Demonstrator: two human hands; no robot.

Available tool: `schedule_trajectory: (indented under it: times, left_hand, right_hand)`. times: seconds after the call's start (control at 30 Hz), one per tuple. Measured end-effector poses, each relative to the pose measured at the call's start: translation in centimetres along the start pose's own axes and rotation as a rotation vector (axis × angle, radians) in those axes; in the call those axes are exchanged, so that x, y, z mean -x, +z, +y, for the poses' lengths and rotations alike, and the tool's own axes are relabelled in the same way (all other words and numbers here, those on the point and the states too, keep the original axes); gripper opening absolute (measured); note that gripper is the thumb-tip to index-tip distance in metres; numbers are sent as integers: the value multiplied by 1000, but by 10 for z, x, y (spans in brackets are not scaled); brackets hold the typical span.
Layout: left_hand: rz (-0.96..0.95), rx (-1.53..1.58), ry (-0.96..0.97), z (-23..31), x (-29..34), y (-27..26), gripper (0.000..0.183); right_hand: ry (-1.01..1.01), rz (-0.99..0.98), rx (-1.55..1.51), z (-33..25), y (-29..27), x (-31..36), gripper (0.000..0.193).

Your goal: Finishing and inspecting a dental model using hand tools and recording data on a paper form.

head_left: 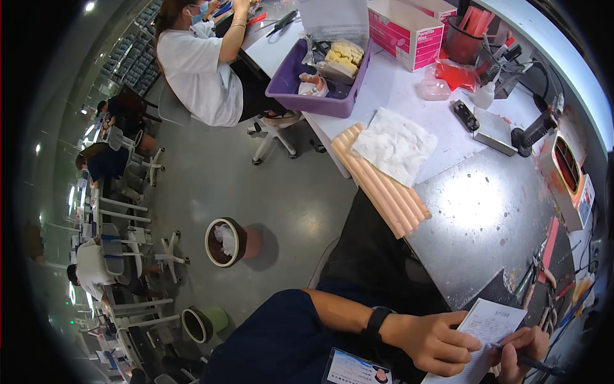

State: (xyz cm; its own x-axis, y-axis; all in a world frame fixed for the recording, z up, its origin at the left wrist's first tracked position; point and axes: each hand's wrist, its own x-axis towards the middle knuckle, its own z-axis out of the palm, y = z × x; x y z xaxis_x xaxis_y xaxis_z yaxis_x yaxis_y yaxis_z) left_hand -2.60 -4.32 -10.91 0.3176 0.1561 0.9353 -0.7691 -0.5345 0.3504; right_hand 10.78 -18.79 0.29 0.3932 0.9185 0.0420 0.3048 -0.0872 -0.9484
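Observation:
At the lower right, my left hand (pixel 435 342), with a dark watch on its wrist, lies bent-fingered over the left edge of a white paper pad (pixel 497 315) and grips it. Print and handwriting cover the top sheet. My right hand (pixel 527 349) closes around a dark pen (pixel 540 365), its tip against the paper near my left fingertips. Part of the pad's lower end is hidden beneath both hands. Pliers and other hand tools (pixel 532 281) lie just beyond the pad on a dark mat.
Ridged pinkish wax strips (pixel 384 192) overhang the table edge, partly under a white tissue (pixel 396 146). A purple bin (pixel 345 105) with dental models, pink boxes (pixel 406 32) and a black-handled tool (pixel 534 132) stand farther off. A seated person (pixel 198 70) works at the far left.

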Motion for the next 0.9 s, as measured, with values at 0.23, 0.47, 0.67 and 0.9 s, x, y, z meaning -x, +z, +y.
schedule_trajectory:
  times: [0.23,0.47,0.67,0.9]
  left_hand:
    - [23,40,-17,-5,1,4,9]
    - [-123,-38,-41,-10,-5,-13,15]
    - [-189,-107,-6,-10,-14,-15,17]
    - [-208,-123,-21,-4,-8,-11,19]
  right_hand:
    - [110,27,52,-1,-5,7,13]
    - [-136,209,341,25,2,3,14]
    - [-73,233,191,17,3,4,15]
    - [-118,124,254,16,-5,4,16]
